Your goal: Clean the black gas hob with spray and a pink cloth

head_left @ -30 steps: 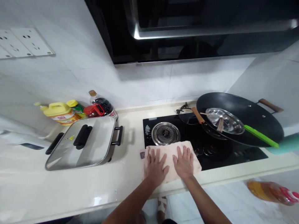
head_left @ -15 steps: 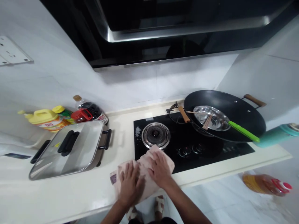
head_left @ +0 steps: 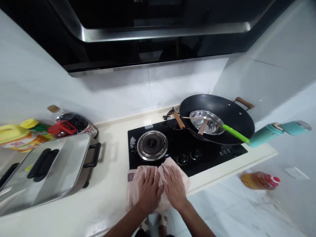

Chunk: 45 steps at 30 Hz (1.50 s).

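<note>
A pale pink cloth (head_left: pixel 133 194) with a small purple label is spread over the front edge of the black gas hob (head_left: pixel 138 166) and the counter strip before it. My left hand (head_left: pixel 150 191) lies flat on the cloth's middle, fingers stretched out. Beside it, my right hand (head_left: pixel 174 187) also rests flat on the cloth with its fingers pointing toward the hob. Just beyond the fingers sit the left burner (head_left: pixel 152 145) and the control knobs (head_left: pixel 190 157).
On the hob's right stands a black wok (head_left: pixel 234 115) holding a steel bowl (head_left: pixel 209 126), chopsticks and a green-handled utensil (head_left: pixel 235 133). An electric pan (head_left: pixel 66 171) with a glass lid occupies the left counter, bottles behind it. A teal flask (head_left: pixel 265 135) stands right; an oil bottle (head_left: pixel 259 180) is lower right.
Both hands and the cloth have slid right along the hob's front edge. My left hand is closer to my right. The camera view has turned right.
</note>
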### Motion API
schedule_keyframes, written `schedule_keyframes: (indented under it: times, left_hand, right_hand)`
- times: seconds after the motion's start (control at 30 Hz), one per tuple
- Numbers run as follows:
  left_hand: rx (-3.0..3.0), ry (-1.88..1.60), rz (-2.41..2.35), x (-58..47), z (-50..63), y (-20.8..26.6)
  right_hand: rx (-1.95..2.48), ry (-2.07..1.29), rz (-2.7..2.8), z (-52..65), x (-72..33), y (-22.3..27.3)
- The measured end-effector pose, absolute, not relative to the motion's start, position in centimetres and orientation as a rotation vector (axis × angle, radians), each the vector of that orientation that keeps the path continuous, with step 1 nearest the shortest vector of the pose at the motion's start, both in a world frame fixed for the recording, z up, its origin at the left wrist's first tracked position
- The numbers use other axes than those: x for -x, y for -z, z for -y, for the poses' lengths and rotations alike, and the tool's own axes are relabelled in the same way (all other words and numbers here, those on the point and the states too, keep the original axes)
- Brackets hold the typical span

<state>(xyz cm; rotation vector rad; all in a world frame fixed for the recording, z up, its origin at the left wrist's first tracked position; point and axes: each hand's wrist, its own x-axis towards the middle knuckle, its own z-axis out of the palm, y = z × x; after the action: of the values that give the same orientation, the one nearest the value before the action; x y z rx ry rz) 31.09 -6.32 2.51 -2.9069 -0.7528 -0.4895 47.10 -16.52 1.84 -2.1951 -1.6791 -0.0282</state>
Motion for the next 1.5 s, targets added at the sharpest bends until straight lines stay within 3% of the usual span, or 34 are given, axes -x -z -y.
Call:
schedule_keyframes:
  times: [0.13, 0.37, 0.6, 0.9, 1.13, 1.37, 1.5]
  left_hand:
    - [2.942, 0.443, 0.671, -30.0, 7.1, -2.1]
    - [3.384, 0.087, 0.456, -40.3, 8.0, -3.1]
    - [3.399, 0.282, 0.528, -36.5, 8.1, -1.9]
    - [3.007, 0.44, 0.876, -22.5, 1.6, -2.7]
    - [2.806, 0.34, 1.152, -13.0, 0.3, -2.2]
    - [2.764, 0.349, 1.306, -7.7, 2.9, -1.6]
    - [2.908, 0.39, 1.082, -11.2, 4.6, -0.9]
  right_hand:
    - [2.148, 0.079, 1.605, 18.8, -48.4, -1.1]
    - [2.277, 0.384, 1.186, 20.4, -56.7, 0.6]
    - [2.432, 0.554, 1.218, 20.2, -52.4, 0.9]
    - [2.447, 0.058, 1.528, 11.1, -40.6, -1.0]
    - [2.222, -0.343, 1.824, 5.2, -33.2, -4.6]
    - [2.001, -0.28, 1.927, 9.3, -28.8, -3.6]
    - [2.211, -0.098, 1.692, 13.4, -31.9, -2.3]
